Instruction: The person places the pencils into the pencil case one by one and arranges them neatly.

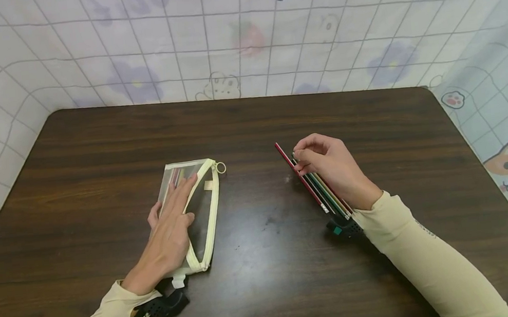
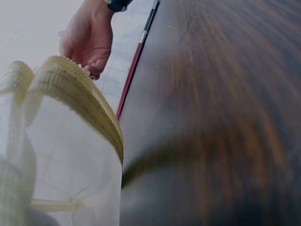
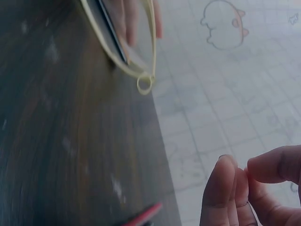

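Observation:
A clear pouch (image 1: 201, 215) with a pale yellow zipper edge and a ring pull lies on the table, its mouth gaping on the right. My left hand (image 1: 168, 229) rests over its left part with fingers stretched out. Several coloured pencils (image 1: 176, 176) show through the clear side beyond the fingertips. To the right lies a row of pencils (image 1: 320, 193), a red pencil (image 1: 300, 177) outermost. My right hand (image 1: 329, 166) is just above them, fingers loosely bent. In the right wrist view, its thumb and fingertips (image 3: 225, 176) come close together with nothing visible between them.
The dark wooden table (image 1: 268, 291) is backed by a white grid-patterned cloth (image 1: 222, 32) with cartoon prints, which also runs along both sides. A black wrist camera (image 1: 162, 305) sits under the left wrist, another black wrist camera (image 1: 344, 225) beneath the right.

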Demonstrator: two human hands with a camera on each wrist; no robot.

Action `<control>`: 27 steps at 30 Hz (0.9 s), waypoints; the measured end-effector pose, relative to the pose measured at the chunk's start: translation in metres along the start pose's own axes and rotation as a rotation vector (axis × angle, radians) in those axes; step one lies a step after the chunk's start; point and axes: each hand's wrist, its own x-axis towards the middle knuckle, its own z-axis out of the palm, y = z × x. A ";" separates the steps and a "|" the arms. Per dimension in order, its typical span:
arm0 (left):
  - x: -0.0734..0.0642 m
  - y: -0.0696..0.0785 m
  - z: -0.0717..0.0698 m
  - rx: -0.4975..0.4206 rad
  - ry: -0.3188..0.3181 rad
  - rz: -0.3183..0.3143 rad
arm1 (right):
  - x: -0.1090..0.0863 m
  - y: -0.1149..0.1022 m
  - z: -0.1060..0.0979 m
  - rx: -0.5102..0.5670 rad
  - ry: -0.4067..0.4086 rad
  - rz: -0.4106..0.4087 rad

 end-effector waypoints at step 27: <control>0.000 0.001 0.000 0.025 -0.012 0.008 | 0.004 0.029 -0.050 -0.420 0.024 0.046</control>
